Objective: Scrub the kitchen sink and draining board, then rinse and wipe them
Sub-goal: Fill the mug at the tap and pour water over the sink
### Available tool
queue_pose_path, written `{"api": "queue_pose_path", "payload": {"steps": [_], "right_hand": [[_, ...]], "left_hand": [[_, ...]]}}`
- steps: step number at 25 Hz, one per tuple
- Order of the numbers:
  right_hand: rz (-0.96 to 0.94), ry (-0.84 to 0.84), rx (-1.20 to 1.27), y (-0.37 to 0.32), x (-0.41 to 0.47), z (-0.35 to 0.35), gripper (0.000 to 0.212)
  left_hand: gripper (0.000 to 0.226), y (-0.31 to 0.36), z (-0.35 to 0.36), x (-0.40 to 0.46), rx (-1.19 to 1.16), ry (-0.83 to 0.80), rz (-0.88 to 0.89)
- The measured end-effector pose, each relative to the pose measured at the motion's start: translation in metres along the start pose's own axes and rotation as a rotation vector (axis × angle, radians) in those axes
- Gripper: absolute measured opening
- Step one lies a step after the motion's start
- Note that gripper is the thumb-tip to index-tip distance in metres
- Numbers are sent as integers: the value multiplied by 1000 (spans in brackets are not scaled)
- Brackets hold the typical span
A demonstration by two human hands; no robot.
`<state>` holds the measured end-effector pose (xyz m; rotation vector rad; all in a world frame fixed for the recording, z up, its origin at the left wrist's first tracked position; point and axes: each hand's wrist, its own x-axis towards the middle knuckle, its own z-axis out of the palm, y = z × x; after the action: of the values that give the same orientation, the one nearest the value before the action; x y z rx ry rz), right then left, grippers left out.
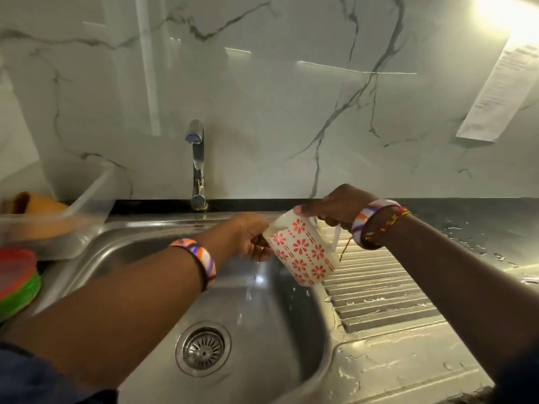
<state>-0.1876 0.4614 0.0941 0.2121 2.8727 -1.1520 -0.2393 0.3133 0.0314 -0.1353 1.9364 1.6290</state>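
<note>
A white mug with red flower patterns [303, 252] is held tilted over the right side of the steel sink [140, 249]. My right hand [341, 209] grips the mug at its rim and handle. My left hand [248, 237] touches the mug's mouth side, fingers curled against it. Water trickles from the mug down into the basin toward the round drain [203, 348]. The ridged draining board [379, 290] lies to the right, wet with drops. The chrome tap [197, 164] stands behind the basin.
A clear plastic container [58, 225] holding an orange item sits on the sink's left edge. Red and green plastic plates [17, 284] are stacked at far left. The dark counter [481, 228] at right is wet. A paper sheet [501, 88] hangs on the marble wall.
</note>
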Motion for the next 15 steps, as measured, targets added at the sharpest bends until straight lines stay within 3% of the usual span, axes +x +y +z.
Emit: {"api": "queue_pose_path", "payload": {"steps": [5, 9, 12, 15], "right_hand": [[120, -145, -266, 20, -6, 4, 26], [145, -147, -383, 29, 22, 4, 39], [99, -51, -509, 25, 58, 8, 44], [-47, 76, -657, 5, 96, 26, 48]], "left_hand": [[25, -47, 30, 9, -2, -81, -171], [20, -64, 50, 56, -285, -166, -313], [19, -54, 53, 86, -550, -175, -246], [21, -37, 27, 114, -664, -84, -156]]}}
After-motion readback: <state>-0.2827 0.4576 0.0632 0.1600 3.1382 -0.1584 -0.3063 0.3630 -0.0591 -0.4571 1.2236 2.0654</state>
